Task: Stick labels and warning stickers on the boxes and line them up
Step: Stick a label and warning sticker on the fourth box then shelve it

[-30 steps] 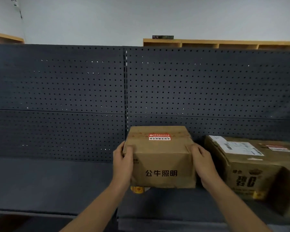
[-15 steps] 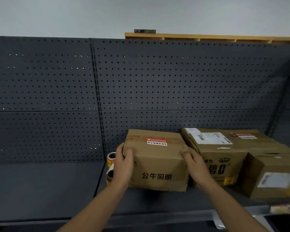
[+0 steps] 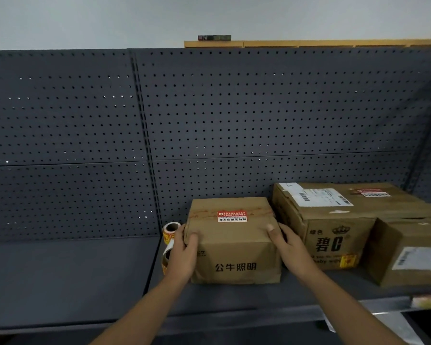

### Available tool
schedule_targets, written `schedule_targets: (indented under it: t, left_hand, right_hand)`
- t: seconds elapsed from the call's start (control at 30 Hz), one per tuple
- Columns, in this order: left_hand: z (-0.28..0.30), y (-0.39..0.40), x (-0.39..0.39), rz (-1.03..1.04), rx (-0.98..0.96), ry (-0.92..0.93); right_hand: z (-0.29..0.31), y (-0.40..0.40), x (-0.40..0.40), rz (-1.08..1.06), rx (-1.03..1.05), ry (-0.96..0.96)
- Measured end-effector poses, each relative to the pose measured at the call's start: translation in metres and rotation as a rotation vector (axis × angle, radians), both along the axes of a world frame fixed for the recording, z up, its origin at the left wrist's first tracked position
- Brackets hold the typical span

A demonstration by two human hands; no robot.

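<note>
A small cardboard box point(image 3: 234, 247) with a red-and-white warning sticker point(image 3: 232, 216) on top sits on the dark shelf point(image 3: 72, 275). My left hand point(image 3: 184, 252) grips its left side, thumb on the front face. My right hand point(image 3: 288, 247) holds its right side, thumb over the top edge. Right beside it stands a bigger box point(image 3: 326, 220) carrying a white shipping label point(image 3: 321, 197) and a warning sticker point(image 3: 373, 193). A third box point(image 3: 408, 252) with a white label sits at the far right. Sticker rolls point(image 3: 170, 230) stand just left of the small box, partly hidden by my left hand.
A dark pegboard wall point(image 3: 209, 125) backs the shelf. The shelf's front edge point(image 3: 209, 322) runs across the bottom. A wooden shelf top point(image 3: 309, 43) shows above the pegboard at the right.
The small box, held by both hands, has moved right and now sits close beside the bigger box. The view has shifted right, showing the third box and the sticker rolls.
</note>
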State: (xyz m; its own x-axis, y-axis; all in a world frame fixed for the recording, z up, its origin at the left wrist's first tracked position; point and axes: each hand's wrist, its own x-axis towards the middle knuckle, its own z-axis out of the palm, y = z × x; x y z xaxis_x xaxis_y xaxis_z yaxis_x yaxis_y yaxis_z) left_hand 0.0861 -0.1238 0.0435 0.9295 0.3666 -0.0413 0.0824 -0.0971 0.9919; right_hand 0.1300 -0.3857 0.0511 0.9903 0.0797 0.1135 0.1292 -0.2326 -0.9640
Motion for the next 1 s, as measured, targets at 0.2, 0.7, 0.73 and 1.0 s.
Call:
schedule_targets:
  t: [0.2,0.7,0.73,1.0]
  left_hand:
    - [0.0,0.006,0.004,0.008,-0.106,0.024]
    - [0.004,0.007,0.002,-0.051,-0.045,0.071]
    - [0.005,0.006,0.001,-0.06,-0.045,0.072]
    - [0.015,0.007,-0.002,-0.209,-0.062,0.022]
  right_hand:
    - [0.002,-0.003,0.002,0.032,-0.036,0.047]
    - [-0.009,-0.011,-0.008,0.106,-0.114,0.121]
    - [-0.011,-0.011,-0.008,0.088,-0.113,0.107]
    - [-0.003,-0.011,-0.005,0.072,-0.077,0.102]
